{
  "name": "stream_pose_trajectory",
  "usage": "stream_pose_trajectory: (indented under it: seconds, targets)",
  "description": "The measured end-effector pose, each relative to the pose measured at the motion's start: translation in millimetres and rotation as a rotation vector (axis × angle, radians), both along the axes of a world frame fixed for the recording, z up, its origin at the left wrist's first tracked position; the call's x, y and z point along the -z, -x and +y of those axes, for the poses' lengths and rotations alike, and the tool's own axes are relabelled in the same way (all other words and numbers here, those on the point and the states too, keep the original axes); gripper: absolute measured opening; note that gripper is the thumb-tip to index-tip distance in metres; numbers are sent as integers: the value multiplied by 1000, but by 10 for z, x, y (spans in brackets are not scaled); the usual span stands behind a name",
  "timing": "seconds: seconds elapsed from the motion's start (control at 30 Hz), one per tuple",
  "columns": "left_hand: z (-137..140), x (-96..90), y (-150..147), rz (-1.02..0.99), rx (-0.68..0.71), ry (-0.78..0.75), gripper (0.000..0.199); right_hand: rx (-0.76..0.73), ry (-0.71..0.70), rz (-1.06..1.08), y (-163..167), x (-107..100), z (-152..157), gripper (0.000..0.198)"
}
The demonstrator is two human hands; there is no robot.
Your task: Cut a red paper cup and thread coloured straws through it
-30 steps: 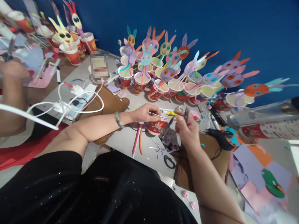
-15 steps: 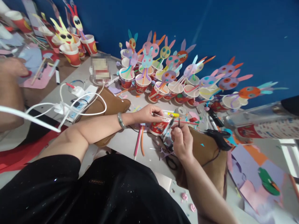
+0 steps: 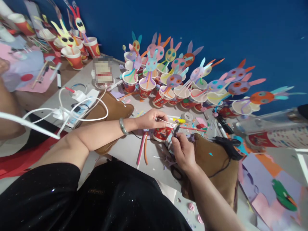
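My left hand [image 3: 151, 119] grips the rim of a red paper cup [image 3: 161, 134] with a white rim, fingers over its edge and inside. The cup stands upright on the table in front of me. My right hand [image 3: 184, 150] is closed around a slim, dark, pen-like tool [image 3: 177, 129], whose end is beside the cup's right side. Whether it touches the cup I cannot tell. A yellow marker [image 3: 179, 121] lies just behind the cup. To the cup's left are a pink strip [image 3: 141, 150] and an orange strip [image 3: 145, 150].
Rows of red cups [image 3: 161, 99] with paper rabbit heads stand along the blue wall. Left are a power strip [image 3: 81, 107] with white cables and another person's arm [image 3: 9, 106]. A brown cushion [image 3: 214, 163], a clear bottle [image 3: 271, 131] and coloured paper [image 3: 257, 173] lie right.
My right hand has moved left and slightly down toward the cup, bringing the dark tool to its side. My left hand keeps its hold on the rim. The other person's hand has drawn back left.
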State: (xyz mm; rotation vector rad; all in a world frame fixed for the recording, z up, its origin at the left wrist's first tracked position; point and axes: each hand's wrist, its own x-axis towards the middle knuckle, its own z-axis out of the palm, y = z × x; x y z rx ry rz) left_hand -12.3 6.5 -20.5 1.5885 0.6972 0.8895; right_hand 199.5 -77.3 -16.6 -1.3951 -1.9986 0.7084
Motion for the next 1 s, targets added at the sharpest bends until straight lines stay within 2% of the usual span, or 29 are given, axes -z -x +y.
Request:
stream_pose_trajectory:
  seconds: [0.2, 0.43, 0.67, 1.0]
  targets:
    - [32, -2, 8, -15, -35, 4, 25, -45, 66, -45, -12, 8, 4, 33]
    - [21, -39, 8, -8, -39, 31, 27, 10, 108, -34, 1, 31, 24, 33]
    - [16, -16, 3, -51, -1, 57, 25, 69, 91, 11, 23, 28, 24, 33]
    - [0, -22, -1, -39, -6, 36, 22, 72, 95, 47, 29, 10, 31, 33]
